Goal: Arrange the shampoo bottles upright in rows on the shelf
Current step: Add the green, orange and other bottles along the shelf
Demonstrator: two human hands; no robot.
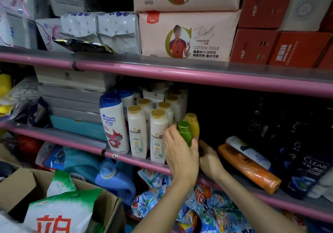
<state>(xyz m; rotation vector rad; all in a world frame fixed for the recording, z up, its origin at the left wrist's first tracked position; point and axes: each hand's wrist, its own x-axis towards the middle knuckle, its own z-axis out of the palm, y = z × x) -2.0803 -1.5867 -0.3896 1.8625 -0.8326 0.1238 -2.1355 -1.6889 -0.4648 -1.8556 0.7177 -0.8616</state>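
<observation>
On the middle pink-edged shelf (pixel 137 162) stand rows of white Pantene bottles (pixel 137 133) with gold caps, and a Head & Shoulders bottle (pixel 113 123) to their left. My left hand (pixel 180 155) grips a green bottle (pixel 184 132) upright, right of the Pantene rows. A yellow bottle (pixel 192 124) stands just behind it. My right hand (pixel 210 159) reaches onto the shelf beside it, fingers curled round something dark that I cannot make out. An orange bottle (pixel 250 169) and a white bottle (pixel 248 150) lie flat to the right.
Dark Clear bottles (pixel 310 162) crowd the shelf's right end. Grey and teal boxes (pixel 75 106) are stacked at the left. Tissue packs (pixel 187 36) and red boxes (pixel 281 47) fill the shelf above. Below sit detergent bags (pixel 207 207), a blue jug (pixel 113 180) and a cardboard box (pixel 19 184).
</observation>
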